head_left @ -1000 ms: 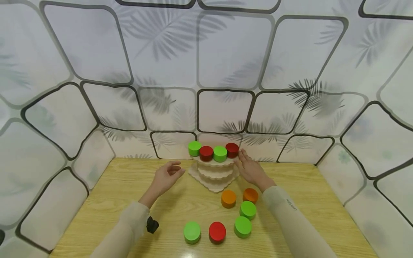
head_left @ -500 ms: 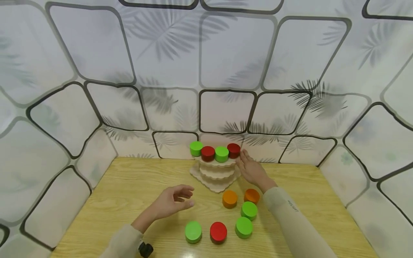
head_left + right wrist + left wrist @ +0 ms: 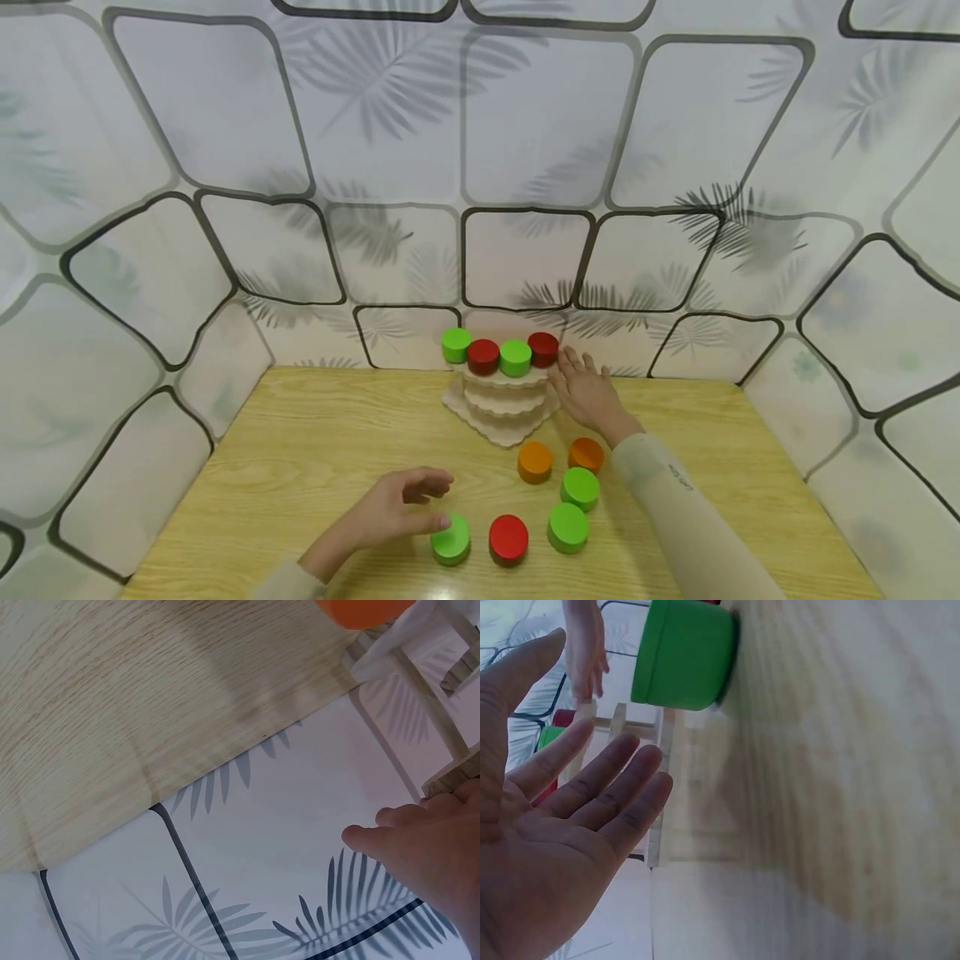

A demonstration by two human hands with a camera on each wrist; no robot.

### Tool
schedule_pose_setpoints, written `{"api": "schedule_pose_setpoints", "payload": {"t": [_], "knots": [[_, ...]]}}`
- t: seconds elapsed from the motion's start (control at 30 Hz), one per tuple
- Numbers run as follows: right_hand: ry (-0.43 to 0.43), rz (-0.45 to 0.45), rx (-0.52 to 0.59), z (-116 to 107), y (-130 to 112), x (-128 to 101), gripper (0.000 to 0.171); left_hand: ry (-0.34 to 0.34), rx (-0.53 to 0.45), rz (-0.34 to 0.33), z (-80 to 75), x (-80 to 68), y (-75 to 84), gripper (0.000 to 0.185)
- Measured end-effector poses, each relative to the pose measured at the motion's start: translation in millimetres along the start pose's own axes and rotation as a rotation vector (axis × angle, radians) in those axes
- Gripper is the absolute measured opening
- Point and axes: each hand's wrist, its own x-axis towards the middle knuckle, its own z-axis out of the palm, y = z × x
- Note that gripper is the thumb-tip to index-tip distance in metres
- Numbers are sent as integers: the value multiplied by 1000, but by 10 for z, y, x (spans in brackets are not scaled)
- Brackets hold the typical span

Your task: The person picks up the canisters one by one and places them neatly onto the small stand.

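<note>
My left hand (image 3: 386,517) hovers over the front of the table with its fingers spread, the thumb overlapping the edge of a light green round block (image 3: 450,540). In the left wrist view that green block (image 3: 686,656) stands beyond the fingertips, and nothing is in the palm. At the back, my right hand (image 3: 588,392) rests with extended fingers against the right side of a tiered wooden stand (image 3: 501,429). The right wrist view shows the fingers (image 3: 409,817) right at the edge of a tier. Two green and two red round blocks (image 3: 483,357) sit in a row on the top tier.
To the right of the light green block lies a red round block (image 3: 508,540). Two more green blocks (image 3: 567,527) and two orange ones (image 3: 535,462) stand between it and the right forearm. A patterned cloth wall (image 3: 405,250) closes off the table's back.
My left hand has come down toward the front of the table, from beside the stand to the light green block. The right hand stays at the stand, its fingers spread slightly more.
</note>
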Motion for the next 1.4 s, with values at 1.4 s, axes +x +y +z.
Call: {"api": "schedule_pose_setpoints", "payload": {"t": [1.4], "knots": [[-6, -6, -14, 19, 19, 8, 69, -25, 172, 2, 134, -189, -132, 57]]}}
